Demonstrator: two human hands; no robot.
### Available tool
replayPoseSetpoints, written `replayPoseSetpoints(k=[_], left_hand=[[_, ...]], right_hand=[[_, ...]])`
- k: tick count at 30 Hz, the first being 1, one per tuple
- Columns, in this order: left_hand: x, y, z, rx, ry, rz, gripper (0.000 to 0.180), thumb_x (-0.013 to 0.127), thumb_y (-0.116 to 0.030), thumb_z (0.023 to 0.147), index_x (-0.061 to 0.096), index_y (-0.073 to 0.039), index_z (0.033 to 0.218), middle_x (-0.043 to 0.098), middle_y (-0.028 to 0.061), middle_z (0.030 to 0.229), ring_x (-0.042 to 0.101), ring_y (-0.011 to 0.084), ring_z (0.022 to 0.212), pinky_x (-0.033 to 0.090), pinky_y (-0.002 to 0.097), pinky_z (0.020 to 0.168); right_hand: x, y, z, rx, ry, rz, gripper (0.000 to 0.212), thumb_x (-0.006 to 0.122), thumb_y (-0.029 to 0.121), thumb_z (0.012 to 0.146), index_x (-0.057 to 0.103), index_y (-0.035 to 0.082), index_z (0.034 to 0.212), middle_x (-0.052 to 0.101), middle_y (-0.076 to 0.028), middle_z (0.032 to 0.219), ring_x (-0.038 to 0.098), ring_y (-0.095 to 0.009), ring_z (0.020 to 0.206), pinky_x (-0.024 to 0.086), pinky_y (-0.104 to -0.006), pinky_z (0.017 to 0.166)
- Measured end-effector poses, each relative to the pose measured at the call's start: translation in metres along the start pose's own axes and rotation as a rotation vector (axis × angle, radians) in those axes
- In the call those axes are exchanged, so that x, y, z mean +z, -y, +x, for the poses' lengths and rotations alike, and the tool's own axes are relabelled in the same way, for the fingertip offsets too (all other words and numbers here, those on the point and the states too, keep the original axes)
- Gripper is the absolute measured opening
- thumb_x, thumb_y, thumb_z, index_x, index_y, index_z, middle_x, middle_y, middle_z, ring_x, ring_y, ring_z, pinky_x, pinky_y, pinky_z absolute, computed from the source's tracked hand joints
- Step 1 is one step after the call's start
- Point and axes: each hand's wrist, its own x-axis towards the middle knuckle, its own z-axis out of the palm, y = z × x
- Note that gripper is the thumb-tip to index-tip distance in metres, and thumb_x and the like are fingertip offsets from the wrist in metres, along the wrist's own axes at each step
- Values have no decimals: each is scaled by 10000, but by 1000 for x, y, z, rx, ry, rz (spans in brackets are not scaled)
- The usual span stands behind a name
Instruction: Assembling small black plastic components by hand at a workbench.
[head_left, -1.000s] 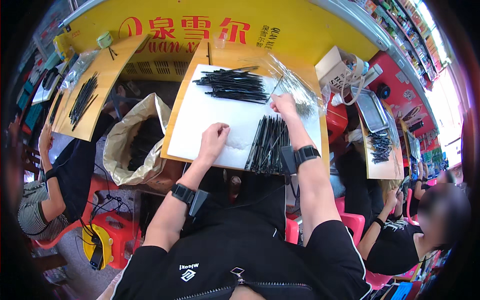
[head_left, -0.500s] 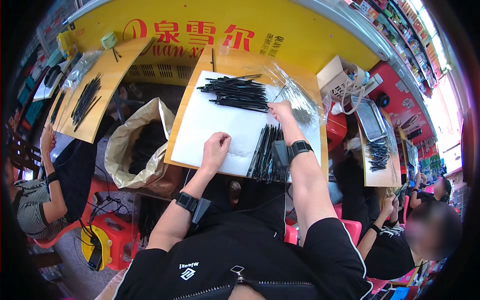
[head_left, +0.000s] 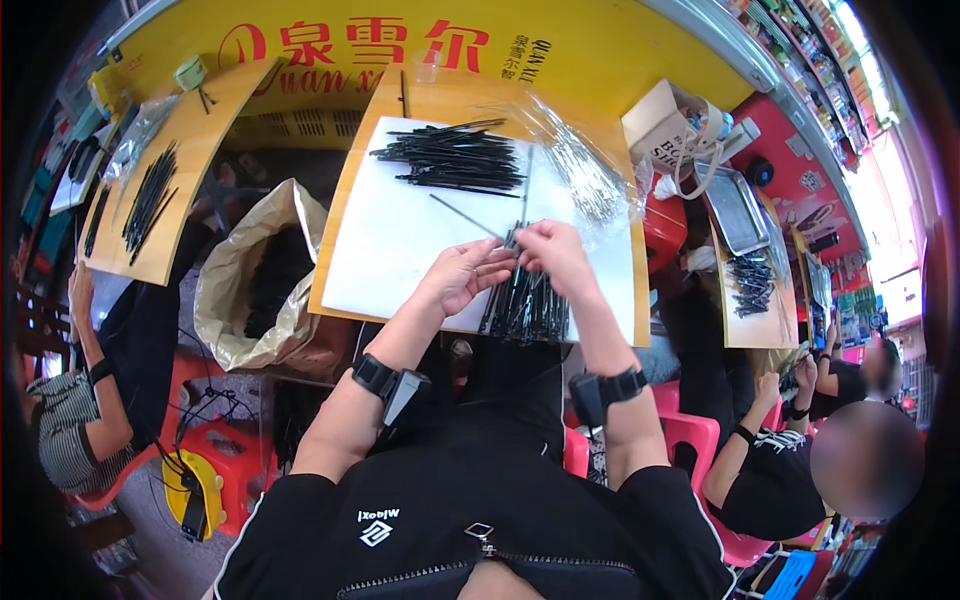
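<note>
My left hand (head_left: 465,277) is turned palm up, its fingers partly curled at the lower end of a thin dark stick (head_left: 465,216) that slants up to the left. Close beside it, my right hand (head_left: 553,254) pinches at the fingertips, where a second thin stick (head_left: 527,182) stands up, blurred. The fingertips of both hands nearly meet, and the exact grip is hard to see. Beneath them lies a bundle of glossy black strips (head_left: 525,308) at the near edge of a white foam sheet (head_left: 385,265). A larger pile of black strips (head_left: 450,160) lies farther back.
Clear plastic with thin silvery sticks (head_left: 590,180) lies on the right of the wooden board (head_left: 335,268). An open lined sack (head_left: 235,335) with dark contents stands left. A box (head_left: 655,125) is at the back right. Other people work at boards on both sides.
My right hand has come back from the far pile toward my left hand. The hands now meet over the near bundle, with thin sticks at their fingertips. The view has shifted slightly.
</note>
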Motion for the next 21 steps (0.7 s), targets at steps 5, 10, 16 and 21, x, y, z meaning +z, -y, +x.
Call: replayPoseSetpoints(k=[5,10,16,21], left_hand=[[-9,5,0,-7,-59,-27,123,563,-140,907,549,-44,983,614,97,995,634,204,913,562,265,736],[-19,-11,-18,54,-91,56,66,543,-106,905,525,-55,942,628,106,891,656,214,831,567,256,617],[-29,-10,-19,126,43,400,79,506,-99,926,494,-30,961,605,99,848,648,184,770,560,238,550],[-31,-11,-23,161,17,332,72,495,-89,931,491,-21,956,606,104,858,648,195,784,569,256,589]], right_hand=[[18,2,-37,-334,45,-374,200,636,165,808,616,-33,818,624,-110,625,620,-143,546,477,-272,526],[-18,7,1,-188,74,-213,232,618,207,812,650,-22,824,634,-114,664,615,-144,584,472,-257,553],[-117,-32,93,-304,-472,-820,205,567,156,810,661,-22,845,654,-187,797,656,-295,736,510,-393,671],[-129,-51,116,-217,-503,-1211,201,532,111,811,653,-27,894,631,-242,935,629,-389,861,506,-459,770]])
